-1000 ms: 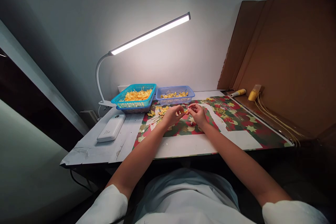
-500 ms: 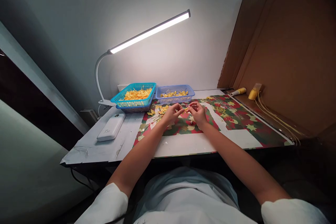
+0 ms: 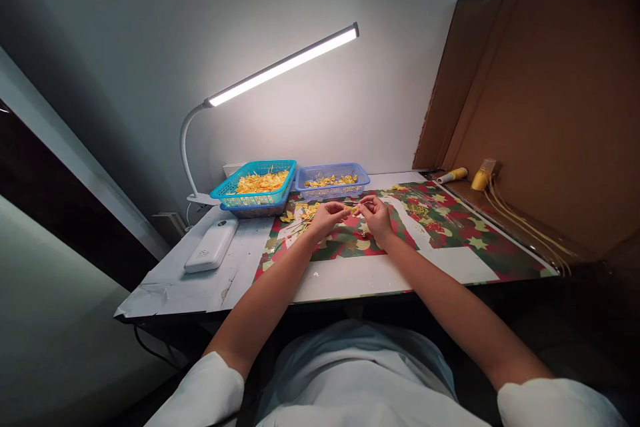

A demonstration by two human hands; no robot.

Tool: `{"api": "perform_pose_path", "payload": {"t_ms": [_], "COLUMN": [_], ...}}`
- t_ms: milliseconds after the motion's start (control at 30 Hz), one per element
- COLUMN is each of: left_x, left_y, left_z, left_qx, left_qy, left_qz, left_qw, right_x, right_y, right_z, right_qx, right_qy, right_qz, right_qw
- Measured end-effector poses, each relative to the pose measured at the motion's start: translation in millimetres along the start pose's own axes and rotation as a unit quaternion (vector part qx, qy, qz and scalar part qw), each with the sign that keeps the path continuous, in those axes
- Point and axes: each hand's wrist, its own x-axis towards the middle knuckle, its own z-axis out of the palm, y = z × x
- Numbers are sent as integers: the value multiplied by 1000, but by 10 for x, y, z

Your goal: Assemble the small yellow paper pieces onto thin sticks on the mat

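Note:
My left hand (image 3: 327, 219) and my right hand (image 3: 379, 219) meet over the patterned table cover, fingertips pinched close together. Between them is a small yellow petal-like piece (image 3: 355, 211), mostly hidden by the fingers; both hands appear to grip it. A tiny shiny item (image 3: 364, 235) shows just below my right hand, too small to name. Beside my left hand lies a loose pile of yellow petal-like pieces (image 3: 309, 212) with thin stems.
A turquoise basket (image 3: 216, 193) of yellow pieces sits stacked on a blue one, beside a lilac basket (image 3: 330, 167). A white power bank (image 3: 212, 247) lies left, near the lit lamp (image 3: 285, 67). Cardboard (image 3: 540, 113) stands right, by a yellow-and-white tube (image 3: 453, 175).
My left hand's fingers have shifted slightly down and straightened a little around the yellow piece. The tiny item below my right hand looks more golden now. The camera view has tilted slightly.

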Motion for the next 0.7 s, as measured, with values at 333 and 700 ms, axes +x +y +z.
{"api": "perform_pose_path", "payload": {"t_ms": [333,700], "left_x": [21,19], "left_y": [-45,-49], "left_z": [25,40], "left_qx": [-3,13], "left_qy": [47,59], "left_qz": [37,54], "left_qw": [998,997], "right_x": [-30,-28], "right_y": [-80,-73], "right_z": [12,2], "right_qx": [-2,1], "right_qy": [-34,-44], "right_qz": [11,20], "right_qw": [999,999]}}
